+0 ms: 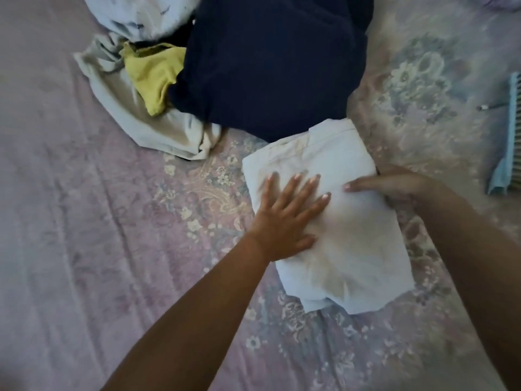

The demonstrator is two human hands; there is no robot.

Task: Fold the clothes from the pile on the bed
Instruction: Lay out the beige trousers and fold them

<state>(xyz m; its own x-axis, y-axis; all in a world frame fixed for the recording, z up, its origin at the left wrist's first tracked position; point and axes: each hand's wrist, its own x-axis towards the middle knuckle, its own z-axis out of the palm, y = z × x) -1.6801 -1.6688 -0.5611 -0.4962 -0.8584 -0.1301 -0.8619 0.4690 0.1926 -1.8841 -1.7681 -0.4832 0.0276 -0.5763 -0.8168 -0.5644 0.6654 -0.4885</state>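
Pressing flat with straight, spread fingers, the left hand (284, 218) pins the folded white garment (332, 221) to the bed (84, 221) before the pile (225, 66), seemingly to keep its creases, while the right hand (394, 184) grips its right edge, thumb on top, fingers hidden underneath.

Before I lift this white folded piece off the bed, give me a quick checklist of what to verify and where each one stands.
1. Left hand flat on the white folded garment, fingers spread: ok.
2. Right hand holding the garment's right edge, thumb on top: ok; fingers underneath cannot tell.
3. Fold tidy: not ok, a lower layer sticks out at the near end.
4. Garment apart from the navy garment: not ok, the far corner touches it.
5. Landing spot on the bedspread: ok, bare to the left.
6. Blue brush out of the way: ok.
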